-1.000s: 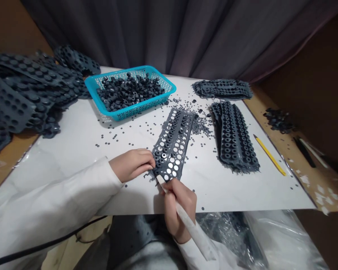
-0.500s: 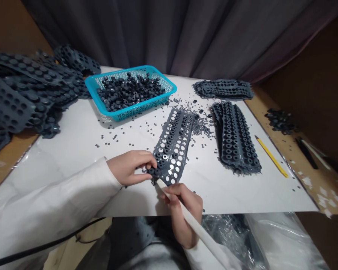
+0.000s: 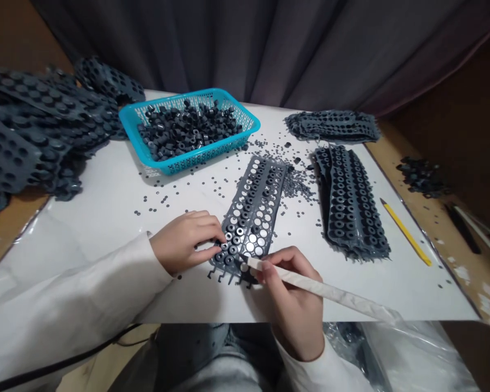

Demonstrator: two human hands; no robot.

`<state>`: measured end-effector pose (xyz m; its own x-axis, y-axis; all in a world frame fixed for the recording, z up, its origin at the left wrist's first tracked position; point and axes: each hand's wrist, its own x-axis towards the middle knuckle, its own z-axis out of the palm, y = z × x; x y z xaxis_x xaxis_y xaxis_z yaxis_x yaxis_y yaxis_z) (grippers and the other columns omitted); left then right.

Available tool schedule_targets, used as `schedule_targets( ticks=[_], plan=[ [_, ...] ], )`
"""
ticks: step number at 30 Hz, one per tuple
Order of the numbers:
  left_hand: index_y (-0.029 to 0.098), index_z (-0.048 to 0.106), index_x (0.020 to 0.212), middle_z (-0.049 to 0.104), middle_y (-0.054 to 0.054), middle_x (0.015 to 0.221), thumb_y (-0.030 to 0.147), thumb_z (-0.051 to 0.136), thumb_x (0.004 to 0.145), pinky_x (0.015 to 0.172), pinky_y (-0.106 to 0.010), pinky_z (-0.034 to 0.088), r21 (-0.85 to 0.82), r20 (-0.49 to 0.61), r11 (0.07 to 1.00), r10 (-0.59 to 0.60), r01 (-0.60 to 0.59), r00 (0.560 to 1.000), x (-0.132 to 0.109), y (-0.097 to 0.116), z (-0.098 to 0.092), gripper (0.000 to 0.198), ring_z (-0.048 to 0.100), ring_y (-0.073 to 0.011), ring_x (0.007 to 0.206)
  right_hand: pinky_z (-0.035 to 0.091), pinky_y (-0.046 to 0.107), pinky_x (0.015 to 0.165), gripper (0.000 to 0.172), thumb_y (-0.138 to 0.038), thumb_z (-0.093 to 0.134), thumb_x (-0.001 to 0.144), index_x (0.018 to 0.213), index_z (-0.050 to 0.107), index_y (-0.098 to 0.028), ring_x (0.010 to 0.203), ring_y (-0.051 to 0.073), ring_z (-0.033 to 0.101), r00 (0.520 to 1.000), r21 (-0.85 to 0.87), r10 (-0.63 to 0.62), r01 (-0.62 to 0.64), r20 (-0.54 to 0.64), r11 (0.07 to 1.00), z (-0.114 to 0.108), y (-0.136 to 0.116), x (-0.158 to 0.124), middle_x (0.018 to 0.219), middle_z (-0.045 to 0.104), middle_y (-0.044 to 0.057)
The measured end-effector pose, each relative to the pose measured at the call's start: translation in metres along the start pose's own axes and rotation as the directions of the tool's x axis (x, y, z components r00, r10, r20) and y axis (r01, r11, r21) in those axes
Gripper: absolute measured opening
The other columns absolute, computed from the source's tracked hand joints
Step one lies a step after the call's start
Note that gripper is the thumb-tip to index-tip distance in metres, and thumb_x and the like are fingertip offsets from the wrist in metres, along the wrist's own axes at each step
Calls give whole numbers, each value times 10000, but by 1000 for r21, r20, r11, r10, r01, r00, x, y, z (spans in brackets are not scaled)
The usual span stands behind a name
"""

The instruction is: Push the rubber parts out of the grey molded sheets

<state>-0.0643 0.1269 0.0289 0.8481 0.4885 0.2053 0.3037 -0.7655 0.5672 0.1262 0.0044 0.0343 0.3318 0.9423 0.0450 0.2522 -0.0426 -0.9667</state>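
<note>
A dark grey rubber sheet [image 3: 245, 218] with rows of holes and raised rings lies flat on the white tabletop, its near edge fringed with small hooked strips. My left hand [image 3: 188, 239] holds the sheet's lower left edge, thumb and index fingertip close together beside the rings. In my right hand [image 3: 296, 288] is a white, pencil-like stick [image 3: 330, 291] that looks wrapped in paper. Its dark pointed tip touches or hovers just over the sheet near the lower rings; which, I cannot tell. Small dark discs [image 3: 296, 182] are scattered around the sheet's far end.
A blue basket [image 3: 188, 163] full of short black tube pieces stands behind. Stacked ringed sheets [image 3: 351, 201] lie to the right, with another bundle [image 3: 332, 125] behind and a yellow pencil [image 3: 406, 231] alongside. A big heap of sheets [image 3: 36, 125] fills the left side.
The stick has swung to a flatter angle, and its tip has moved right, away from my left fingertips. My right hand has shifted right. The sheet's fringed near edge now shows.
</note>
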Motion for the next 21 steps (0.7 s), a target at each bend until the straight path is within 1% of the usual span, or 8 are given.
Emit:
schedule_targets(
  ticks=[3, 6, 9, 11, 13, 16, 19, 21],
  plan=[
    [185, 625, 951, 651, -46, 918, 198, 559, 856, 786, -300, 402, 10, 17, 1000, 7, -7, 1000, 0, -2, 1, 117, 564, -179, 876, 420, 216, 497, 112, -210, 582, 802, 709, 527, -184, 506, 117, 550, 1000, -55, -23, 24, 20, 998, 10, -3, 5, 578, 595, -24],
    [191, 630, 989, 647, -48, 943, 204, 545, 871, 780, -294, 398, 20, 52, 1000, 18, -19, 998, 0, -3, 1, 146, 564, -180, 892, 382, 213, 485, 154, -185, 566, 776, 643, 489, -188, 462, 100, 490, 998, -141, -55, 58, 25, 988, 19, -8, 11, 526, 537, -46],
    [203, 631, 1040, 636, -53, 968, 211, 505, 897, 770, -294, 396, 63, 92, 996, 57, -63, 994, 2, -4, 0, 190, 560, -180, 885, 340, 209, 464, 203, -165, 546, 760, 592, 437, -195, 427, 86, 425, 996, -201, -81, 86, 34, 976, 24, -12, 16, 482, 464, -66],
    [212, 623, 1078, 632, -57, 974, 220, 481, 912, 761, -300, 395, 112, 112, 989, 85, -98, 990, 3, -4, 0, 218, 555, -184, 878, 328, 209, 458, 203, -156, 538, 756, 589, 430, -198, 421, 83, 407, 996, -224, -83, 89, 36, 970, 25, -12, 16, 476, 443, -71],
    [219, 619, 1094, 633, -58, 966, 233, 466, 923, 745, -306, 393, 162, 128, 979, 106, -126, 986, 3, -4, -1, 230, 552, -187, 869, 324, 212, 457, 197, -155, 533, 757, 592, 434, -198, 418, 84, 408, 996, -241, -82, 89, 38, 967, 26, -13, 16, 476, 445, -71],
    [217, 636, 1043, 641, -56, 944, 244, 453, 933, 734, -310, 389, 209, 130, 965, 130, -156, 983, 3, -4, -1, 216, 549, -184, 855, 332, 215, 457, 192, -163, 534, 762, 594, 448, -197, 423, 89, 433, 996, -251, -81, 85, 27, 964, 27, -12, 13, 481, 467, -65],
    [208, 647, 999, 650, -57, 939, 239, 448, 935, 748, -311, 392, 206, 110, 966, 139, -159, 984, 2, -5, 0, 211, 550, -181, 863, 354, 212, 462, 182, -165, 543, 761, 607, 453, -199, 433, 93, 456, 998, -239, -67, 63, -10, 969, 27, -10, 11, 491, 484, -63],
    [200, 647, 1001, 657, -56, 937, 238, 450, 936, 757, -312, 397, 179, 94, 972, 138, -153, 986, 2, -6, 1, 210, 555, -182, 866, 361, 211, 465, 175, -159, 545, 761, 617, 455, -201, 436, 94, 461, 998, -239, -63, 58, -13, 969, 27, -9, 11, 499, 492, -63]
  ],
)
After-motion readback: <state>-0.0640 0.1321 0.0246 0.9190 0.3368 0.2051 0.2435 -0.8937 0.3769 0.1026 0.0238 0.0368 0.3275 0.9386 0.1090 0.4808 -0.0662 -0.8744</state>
